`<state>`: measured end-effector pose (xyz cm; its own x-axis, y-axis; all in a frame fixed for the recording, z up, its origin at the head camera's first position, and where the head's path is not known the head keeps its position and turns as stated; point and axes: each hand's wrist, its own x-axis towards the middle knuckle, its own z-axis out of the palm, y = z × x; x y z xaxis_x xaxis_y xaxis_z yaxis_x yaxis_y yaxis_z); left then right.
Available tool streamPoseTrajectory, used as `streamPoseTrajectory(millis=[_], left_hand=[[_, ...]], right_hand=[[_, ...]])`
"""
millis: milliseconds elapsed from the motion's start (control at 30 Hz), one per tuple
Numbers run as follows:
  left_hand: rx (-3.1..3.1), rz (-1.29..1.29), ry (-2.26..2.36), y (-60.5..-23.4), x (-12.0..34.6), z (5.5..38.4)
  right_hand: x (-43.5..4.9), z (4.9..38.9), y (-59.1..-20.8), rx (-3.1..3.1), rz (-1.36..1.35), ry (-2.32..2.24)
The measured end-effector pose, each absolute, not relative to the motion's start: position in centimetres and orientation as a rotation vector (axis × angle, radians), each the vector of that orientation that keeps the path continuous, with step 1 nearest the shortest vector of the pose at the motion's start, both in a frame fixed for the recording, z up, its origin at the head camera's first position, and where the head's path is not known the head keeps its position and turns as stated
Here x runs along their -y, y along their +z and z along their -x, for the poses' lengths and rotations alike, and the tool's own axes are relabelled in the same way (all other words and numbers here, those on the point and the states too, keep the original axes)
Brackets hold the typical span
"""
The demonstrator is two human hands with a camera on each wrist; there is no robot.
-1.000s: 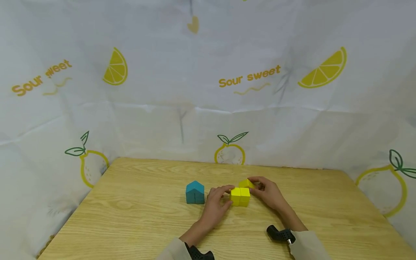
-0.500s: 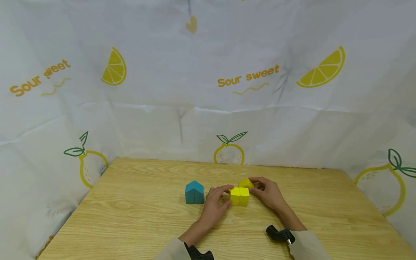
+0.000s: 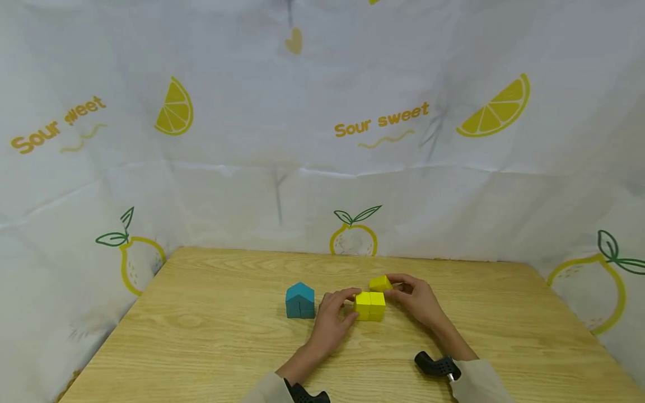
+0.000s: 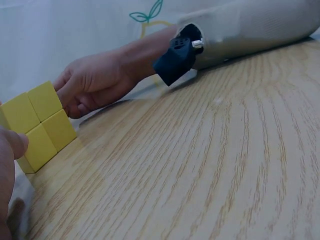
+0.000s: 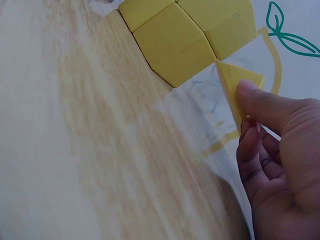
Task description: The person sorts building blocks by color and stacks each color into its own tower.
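A square stack of yellow blocks stands on the table, its front showing several fitted faces in the left wrist view. My left hand holds the stack at its left side, thumb at the front edge and index finger toward the back. Behind the stack, my right hand pinches a yellow triangular block between thumb and fingers. In the right wrist view that block is tilted, a corner close to the stack's edge; whether they touch I cannot tell. Left of my left hand sits a blue house-shaped block stack.
The wooden table carries the blocks. A white cloth with lemon prints hangs behind it and at both sides. Black wrist mounts sit at my sleeves.
The triangular block in my right hand has tilted and shifted slightly left. My left hand stays on the yellow stack. The head view has moved a little.
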<state>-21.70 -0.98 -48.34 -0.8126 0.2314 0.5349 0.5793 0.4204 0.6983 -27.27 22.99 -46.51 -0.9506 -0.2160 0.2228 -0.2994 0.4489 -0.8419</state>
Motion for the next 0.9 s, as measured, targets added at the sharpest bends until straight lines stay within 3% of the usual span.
streamPoseTrajectory(millis=[900], left_hand=[[2.334, 0.665, -1.338, -48.5, 0.8, 21.7]], right_hand=[[-22.9, 25.8, -43.0, 2.505, -0.871, 1.617]])
